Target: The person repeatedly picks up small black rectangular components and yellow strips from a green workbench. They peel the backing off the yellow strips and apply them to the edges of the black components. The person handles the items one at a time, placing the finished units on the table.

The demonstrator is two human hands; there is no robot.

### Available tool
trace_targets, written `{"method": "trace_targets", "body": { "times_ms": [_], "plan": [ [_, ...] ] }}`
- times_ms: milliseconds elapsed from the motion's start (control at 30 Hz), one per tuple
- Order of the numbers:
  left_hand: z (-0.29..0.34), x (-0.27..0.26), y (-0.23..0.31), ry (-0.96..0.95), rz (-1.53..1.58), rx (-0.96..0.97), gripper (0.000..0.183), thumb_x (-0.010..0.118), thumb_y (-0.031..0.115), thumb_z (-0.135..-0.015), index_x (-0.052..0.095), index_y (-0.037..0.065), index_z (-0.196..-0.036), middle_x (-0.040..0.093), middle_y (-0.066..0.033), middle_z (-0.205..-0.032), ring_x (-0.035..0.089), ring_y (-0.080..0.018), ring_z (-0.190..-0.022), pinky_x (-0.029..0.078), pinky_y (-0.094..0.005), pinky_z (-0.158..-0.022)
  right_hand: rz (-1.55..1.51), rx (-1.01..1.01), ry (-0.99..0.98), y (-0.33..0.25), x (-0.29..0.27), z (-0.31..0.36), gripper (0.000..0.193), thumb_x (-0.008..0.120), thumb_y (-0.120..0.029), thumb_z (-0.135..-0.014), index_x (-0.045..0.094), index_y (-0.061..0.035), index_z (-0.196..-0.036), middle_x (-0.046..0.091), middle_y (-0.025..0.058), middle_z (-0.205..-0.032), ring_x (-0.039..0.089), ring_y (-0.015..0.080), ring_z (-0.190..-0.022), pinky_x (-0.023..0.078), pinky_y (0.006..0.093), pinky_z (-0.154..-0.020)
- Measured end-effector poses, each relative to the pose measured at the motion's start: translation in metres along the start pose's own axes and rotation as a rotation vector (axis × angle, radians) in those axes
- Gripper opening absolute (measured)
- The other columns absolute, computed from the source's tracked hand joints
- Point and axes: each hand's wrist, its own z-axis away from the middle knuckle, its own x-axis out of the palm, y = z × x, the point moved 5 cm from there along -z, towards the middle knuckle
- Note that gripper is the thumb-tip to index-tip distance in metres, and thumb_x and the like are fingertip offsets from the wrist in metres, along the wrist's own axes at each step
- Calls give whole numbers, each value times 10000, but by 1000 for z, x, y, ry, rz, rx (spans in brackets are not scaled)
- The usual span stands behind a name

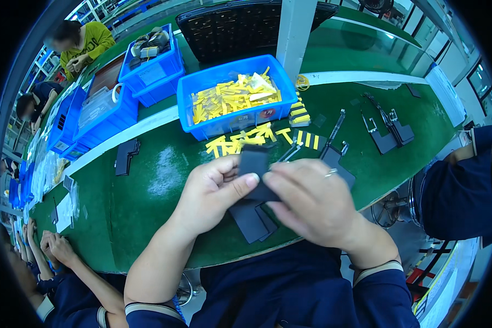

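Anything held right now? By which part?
The left hand pinches a flat dark piece by its left edge, thumb on its face. The right hand, blurred, is at the piece's right edge; grip unclear.

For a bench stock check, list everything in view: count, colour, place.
Table: one, green, centre
Near bin: one, blue, centre
Other bins: several, blue, rear left
Strips: uncountable, yellow, in and around near bin
Loose flat parts: several, dark, across table
Held part: one, dark, centre
Post: one, white, behind near bin
Container: one, black, rear
Co-workers: several, mostly dark-clothed, left and right
Left hand: one, bare, gripping held part
Right hand: one, bare, blurred, beside held part
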Motion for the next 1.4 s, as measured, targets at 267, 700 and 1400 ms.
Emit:
{"method": "trace_targets", "body": {
  "times_ms": [267, 700, 1400],
  "plan": [
    [4, -66, 10, 358, 84, 207, 174, 539, 157, -919, 584, 5, -990, 628, -28, -839, 575, -73, -726, 455, -216, -679, -251, 44, -351, -9, 29, -15, 718, 782, -189, -596, 454, 33, -1194, 431, 206, -1258, 428, 363, -1174, 357, 453, -986],
    [10, -70, 22, 410, 80, 350, 166, 502, 169, -935, 557, 24, -994, 631, -68, -869, 599, -118, -794, 476, -263, -747, -203, -208, -876, -15, 57, -8, 768, 777, -210, -607, 434, 50, -1244, 484, 179, -1120, 470, 307, -1123, 355, 425, -983],
    [9, -67, 21, 456, -29, 396, 161, 502, 147, -936, 546, 13, -1012, 635, -81, -875, 601, -118, -782, 475, -257, -743, 218, -444, -662, -5, 25, -10, 510, 527, -119, -761, 461, -10, -1255, 539, 199, -1010, 552, 308, -948, 376, 510, -960]
  ]
}}
